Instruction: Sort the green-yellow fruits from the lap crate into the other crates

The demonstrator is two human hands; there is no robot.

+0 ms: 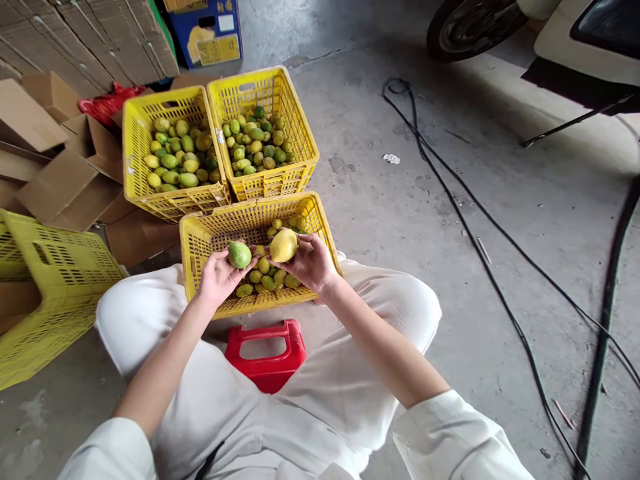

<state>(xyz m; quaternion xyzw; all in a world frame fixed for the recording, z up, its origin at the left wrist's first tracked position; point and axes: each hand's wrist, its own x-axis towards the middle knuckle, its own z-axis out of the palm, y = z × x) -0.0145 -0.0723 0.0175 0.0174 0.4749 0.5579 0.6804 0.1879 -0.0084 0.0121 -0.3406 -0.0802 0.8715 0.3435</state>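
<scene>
My left hand point(220, 275) holds a green lemon point(239, 255), its fingers curled under the fruit. In my right hand point(315, 263) is a larger yellow lemon point(283, 246), gripped from the right side. Both hands are over the near yellow crate point(200, 223), which has several yellow-green lemons point(269, 283) lying in its right part. Behind it stand two more yellow crates side by side: the back left crate point(131, 133) and the back right crate point(301, 127). Each of these has many green and yellow lemons on its bottom.
A red plastic stool point(265, 373) is between my legs. To the left are a yellow-green crate point(55, 267) and cardboard boxes point(65, 180). A blue carton point(207, 37) stands at the back. Black cables point(470, 247) cross the concrete floor on the right, near a parked scooter point(560, 47).
</scene>
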